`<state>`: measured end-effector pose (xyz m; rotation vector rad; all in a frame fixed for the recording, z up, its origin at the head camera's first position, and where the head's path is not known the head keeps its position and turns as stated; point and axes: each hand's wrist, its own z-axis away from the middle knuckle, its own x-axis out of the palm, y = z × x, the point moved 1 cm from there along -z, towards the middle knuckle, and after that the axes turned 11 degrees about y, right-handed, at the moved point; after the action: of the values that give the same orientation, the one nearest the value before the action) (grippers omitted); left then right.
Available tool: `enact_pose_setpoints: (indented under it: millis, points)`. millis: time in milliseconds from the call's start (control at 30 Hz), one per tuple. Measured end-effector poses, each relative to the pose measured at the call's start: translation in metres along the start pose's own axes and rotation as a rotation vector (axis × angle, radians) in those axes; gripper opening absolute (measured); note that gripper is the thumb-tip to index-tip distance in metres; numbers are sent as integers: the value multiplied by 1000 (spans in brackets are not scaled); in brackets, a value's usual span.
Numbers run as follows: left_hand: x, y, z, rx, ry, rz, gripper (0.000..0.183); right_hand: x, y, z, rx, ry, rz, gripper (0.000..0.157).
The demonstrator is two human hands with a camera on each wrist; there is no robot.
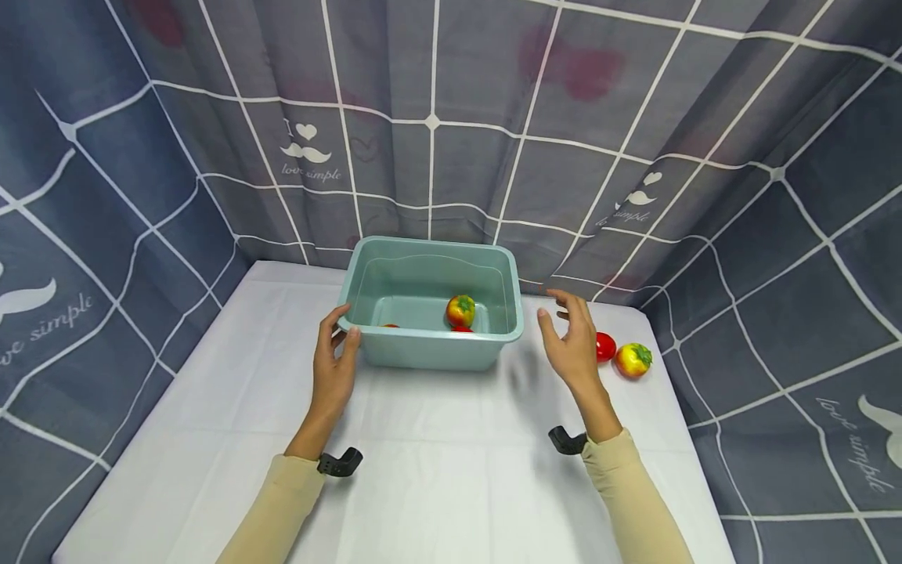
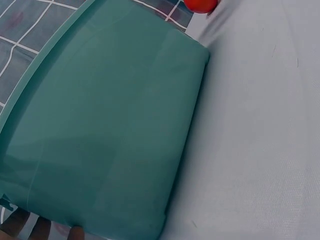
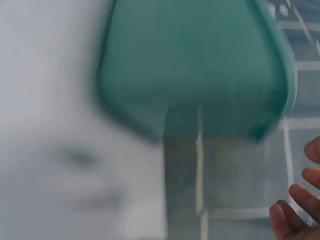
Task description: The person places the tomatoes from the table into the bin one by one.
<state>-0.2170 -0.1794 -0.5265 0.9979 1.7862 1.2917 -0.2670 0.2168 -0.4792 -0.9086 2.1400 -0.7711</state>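
Observation:
A light green plastic bin (image 1: 423, 352) stands on the white table. My left hand (image 1: 334, 366) grips its front left corner, with the thumb at the front wall and fingers at the left end; fingertips (image 2: 41, 227) show beside the bin in the left wrist view. Inside lie a red-and-yellow fruit with a green top (image 1: 461, 311) and partly hidden red pieces. To the bin's right, my right hand (image 1: 574, 345) is raised, holding nothing, its fingers (image 3: 305, 200) apart and loosely bent. Beside it are a red round fruit (image 1: 605, 347), partly covered by the hand, and another red-and-yellow fruit (image 1: 633, 360).
The white-covered table (image 1: 437, 470) extends toward me. A grey checked curtain (image 1: 395, 157) hangs behind the bin and along both sides. Each wrist wears a black strap with a camera mount (image 1: 341, 462).

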Motion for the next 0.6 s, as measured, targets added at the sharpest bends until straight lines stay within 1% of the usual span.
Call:
enact_pose_setpoints:
  millis: [67, 133, 200, 267, 433, 600]
  points:
    - [0, 0, 0, 2, -1, -3, 48, -13, 19, 6, 62, 35, 53, 39]
    - [-1, 0, 0, 5, -1, -8, 48, -25, 36, 13, 139, 43, 106, 40]
    - [0, 1, 0, 5, -2, -9, 48, -33, 53, 23, 198, 41, 167, 42]
    - [0, 2, 1, 5, -1, -12, 47, -38, 68, 31, 231, 27, 206, 45]
    - [-1, 3, 1, 5, 2, -28, 48, -33, 94, 50, 251, 0, 260, 51]
    - [0, 2, 2, 10, -2, -33, 48, -24, 108, 63, 263, -18, 281, 64]
